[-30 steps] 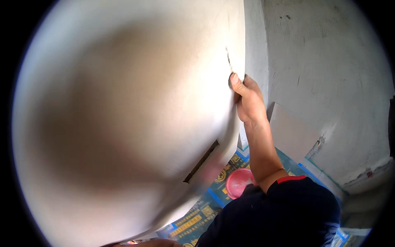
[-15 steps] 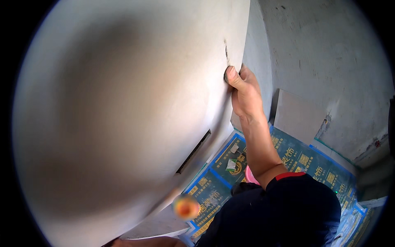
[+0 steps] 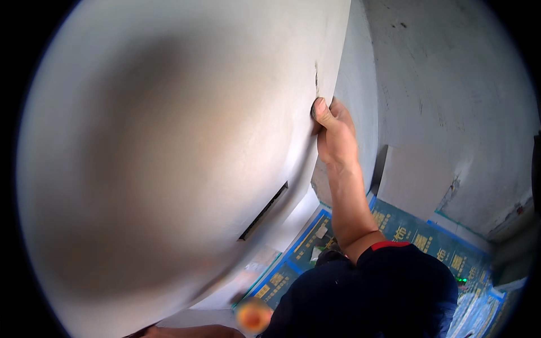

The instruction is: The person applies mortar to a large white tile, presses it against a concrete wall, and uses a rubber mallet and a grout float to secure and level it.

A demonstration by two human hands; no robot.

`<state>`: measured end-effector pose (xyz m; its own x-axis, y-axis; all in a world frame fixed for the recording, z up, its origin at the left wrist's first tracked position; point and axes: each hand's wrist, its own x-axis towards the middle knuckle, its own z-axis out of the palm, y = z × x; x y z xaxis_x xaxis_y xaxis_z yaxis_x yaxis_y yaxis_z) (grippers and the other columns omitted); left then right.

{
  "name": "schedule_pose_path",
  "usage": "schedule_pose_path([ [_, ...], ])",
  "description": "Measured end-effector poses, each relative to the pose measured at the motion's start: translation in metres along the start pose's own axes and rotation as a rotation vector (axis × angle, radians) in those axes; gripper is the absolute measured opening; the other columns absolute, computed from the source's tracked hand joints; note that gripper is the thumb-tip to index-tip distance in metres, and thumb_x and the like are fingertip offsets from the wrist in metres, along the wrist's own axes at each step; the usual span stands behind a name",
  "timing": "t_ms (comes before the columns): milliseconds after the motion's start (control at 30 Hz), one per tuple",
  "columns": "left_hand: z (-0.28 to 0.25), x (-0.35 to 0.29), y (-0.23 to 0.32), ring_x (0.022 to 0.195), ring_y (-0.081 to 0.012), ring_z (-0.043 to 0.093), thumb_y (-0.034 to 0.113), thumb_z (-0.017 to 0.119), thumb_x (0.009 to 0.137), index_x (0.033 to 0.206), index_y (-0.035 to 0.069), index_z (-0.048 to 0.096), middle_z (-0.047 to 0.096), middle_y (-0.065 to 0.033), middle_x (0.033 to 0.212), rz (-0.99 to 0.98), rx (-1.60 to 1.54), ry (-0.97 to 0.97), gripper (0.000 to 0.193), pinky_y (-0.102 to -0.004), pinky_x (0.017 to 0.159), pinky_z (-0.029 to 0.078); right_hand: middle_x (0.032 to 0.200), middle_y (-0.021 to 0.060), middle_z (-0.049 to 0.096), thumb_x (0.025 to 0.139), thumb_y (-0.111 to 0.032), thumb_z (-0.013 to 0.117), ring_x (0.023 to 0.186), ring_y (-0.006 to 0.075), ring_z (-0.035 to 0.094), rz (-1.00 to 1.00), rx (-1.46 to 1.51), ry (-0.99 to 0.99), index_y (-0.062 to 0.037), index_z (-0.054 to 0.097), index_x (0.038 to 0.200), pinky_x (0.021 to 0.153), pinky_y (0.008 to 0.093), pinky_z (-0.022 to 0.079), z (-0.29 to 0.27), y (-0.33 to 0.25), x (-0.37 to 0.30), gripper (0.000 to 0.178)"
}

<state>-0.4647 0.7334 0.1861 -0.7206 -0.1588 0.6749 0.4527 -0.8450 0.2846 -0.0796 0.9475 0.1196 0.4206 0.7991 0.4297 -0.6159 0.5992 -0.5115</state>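
1. The right hand [image 3: 338,135] grips the edge of a large pale board [image 3: 197,141], thumb in front, fingers behind.
2. The board spreads left of this hand, with a dark slot [image 3: 263,211] below-left and a crack [image 3: 316,78] just above the thumb.
3. The left hand [image 3: 152,333], mostly cut off, is by the board's lower edge; I cannot tell its grip.
4. A grey wall [image 3: 445,84] stands to the right hand's right.
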Motion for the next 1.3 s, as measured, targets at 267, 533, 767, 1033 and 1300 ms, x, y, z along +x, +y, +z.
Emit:
schedule_pose_path([
  [267, -0.016, -0.046, -0.007, 0.088, -0.0259, 0.053, 0.03, 0.052, 0.088, 0.088, -0.004, 0.067, 0.061, -0.0135, 0.096, 0.108, 0.046, 0.184, 0.037, -0.0422, 0.088, 0.036, 0.124, 0.0164, 0.056, 0.085, -0.039, 0.067, 0.115, 0.0234, 0.051, 0.027, -0.09, -0.115, 0.0112, 0.043, 0.128, 0.101, 0.0324, 0.035, -0.014, 0.018, 0.007, 0.071],
  [533, -0.033, -0.036, 0.003, 0.106, -0.0275, 0.052, 0.03, 0.053, 0.089, 0.106, -0.008, 0.061, 0.057, -0.0191, 0.117, 0.064, 0.082, 0.244, 0.042, -0.0423, 0.099, 0.033, 0.113, 0.0201, 0.058, 0.082, -0.036, 0.072, 0.104, 0.025, 0.055, 0.018, -0.005, 0.007, 0.0132, 0.048, 0.118, 0.094, 0.0342, 0.041, -0.008, 0.013, -0.002, 0.066],
  [767, -0.031, -0.042, -0.021, 0.114, -0.0303, 0.048, 0.031, 0.056, 0.088, 0.116, -0.009, 0.056, 0.052, -0.0206, 0.128, 0.061, 0.033, 0.216, 0.049, -0.0442, 0.102, 0.03, 0.128, 0.0178, 0.054, 0.09, -0.039, 0.059, 0.119, 0.0254, 0.049, 0.018, -0.035, -0.072, 0.0099, 0.045, 0.128, 0.104, 0.0354, 0.034, -0.012, 0.03, 0.013, 0.063],
  [1033, -0.08, -0.06, -0.072, 0.103, -0.0276, 0.055, 0.029, 0.06, 0.09, 0.104, -0.008, 0.061, 0.058, -0.0149, 0.111, 0.016, 0.088, 0.48, 0.04, -0.0437, 0.088, 0.043, 0.13, 0.0179, 0.051, 0.091, -0.038, 0.058, 0.122, 0.0261, 0.046, 0.033, -0.047, -0.137, 0.0104, 0.042, 0.13, 0.106, 0.036, 0.031, -0.026, 0.078, 0.021, 0.065],
  [1300, -0.083, -0.073, -0.11, 0.102, -0.0296, 0.056, 0.028, 0.06, 0.09, 0.103, -0.008, 0.062, 0.059, -0.0156, 0.111, 0.014, 0.121, 0.445, 0.038, -0.0451, 0.087, 0.044, 0.133, 0.0185, 0.05, 0.088, -0.042, 0.062, 0.125, 0.0271, 0.043, 0.114, -0.067, -0.075, 0.0107, 0.041, 0.131, 0.108, 0.0371, 0.028, -0.051, 0.119, 0.034, 0.071],
])
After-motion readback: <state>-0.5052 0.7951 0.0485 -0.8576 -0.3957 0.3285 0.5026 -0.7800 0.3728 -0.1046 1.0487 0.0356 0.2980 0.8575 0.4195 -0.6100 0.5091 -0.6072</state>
